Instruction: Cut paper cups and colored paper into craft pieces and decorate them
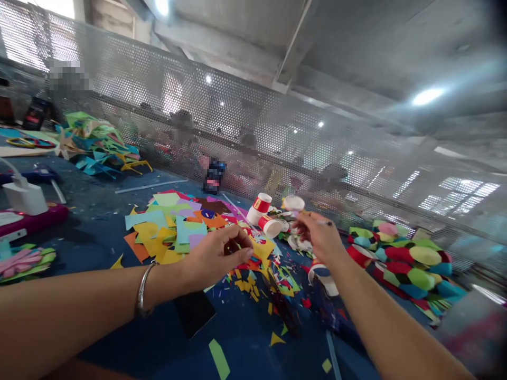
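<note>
My left hand (219,255), with a silver bangle at the wrist, hovers over scraps of coloured paper (158,232). Its fingers curve loosely toward the thumb, and I see nothing between them. Farther right, my right hand (320,235) has its fingers at a pale paper cup (293,203) and seems to grip it by its near side; the cup is blurred. Just left of that hand, a red and white paper cup (261,205) stands tilted in the picture, and another cup (270,227) lies on its side. Beneath my right wrist is a further cup (324,277), partly hidden.
A dark glue gun (330,311) lies below my right forearm. Patchwork paper pieces (415,258) sit at the right. A phone (214,175) leans on the perforated metal screen (245,111), with people behind it. At left are a white charger (25,196) and a paper pile (95,140).
</note>
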`<action>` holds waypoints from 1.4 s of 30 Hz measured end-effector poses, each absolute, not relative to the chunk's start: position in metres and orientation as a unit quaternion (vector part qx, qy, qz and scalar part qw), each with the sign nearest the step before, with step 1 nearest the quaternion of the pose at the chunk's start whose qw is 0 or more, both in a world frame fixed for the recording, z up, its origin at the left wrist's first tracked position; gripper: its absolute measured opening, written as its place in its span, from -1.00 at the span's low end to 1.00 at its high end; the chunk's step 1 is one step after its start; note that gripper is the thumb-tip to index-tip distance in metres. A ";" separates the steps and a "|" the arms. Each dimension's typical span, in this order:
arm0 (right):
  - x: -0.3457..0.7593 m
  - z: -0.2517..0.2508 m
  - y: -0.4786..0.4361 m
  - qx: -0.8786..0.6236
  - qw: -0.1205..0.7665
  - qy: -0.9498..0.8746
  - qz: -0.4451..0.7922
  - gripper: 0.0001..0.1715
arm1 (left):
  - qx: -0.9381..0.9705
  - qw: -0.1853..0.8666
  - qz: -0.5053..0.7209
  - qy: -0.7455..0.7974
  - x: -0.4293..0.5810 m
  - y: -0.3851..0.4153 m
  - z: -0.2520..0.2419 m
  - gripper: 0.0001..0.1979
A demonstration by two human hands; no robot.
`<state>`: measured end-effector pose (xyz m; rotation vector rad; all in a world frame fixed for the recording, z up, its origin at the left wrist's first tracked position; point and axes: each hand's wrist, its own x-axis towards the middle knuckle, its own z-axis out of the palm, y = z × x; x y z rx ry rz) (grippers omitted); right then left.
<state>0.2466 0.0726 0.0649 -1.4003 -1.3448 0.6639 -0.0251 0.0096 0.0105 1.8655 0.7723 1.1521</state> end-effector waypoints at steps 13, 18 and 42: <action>0.294 0.051 0.085 -0.601 0.574 -0.527 0.179 -0.72 | 0.807 0.309 0.405 0.297 -0.029 0.004 0.019 -0.89; 0.276 0.058 0.046 -0.556 0.590 -0.559 0.176 -0.66 | 0.854 0.202 0.385 0.287 -0.029 0.007 0.017 -0.78; 0.231 0.033 -0.014 -0.431 0.195 -0.878 0.065 -0.82 | 0.799 -0.021 0.420 0.429 0.051 0.166 0.066 -0.83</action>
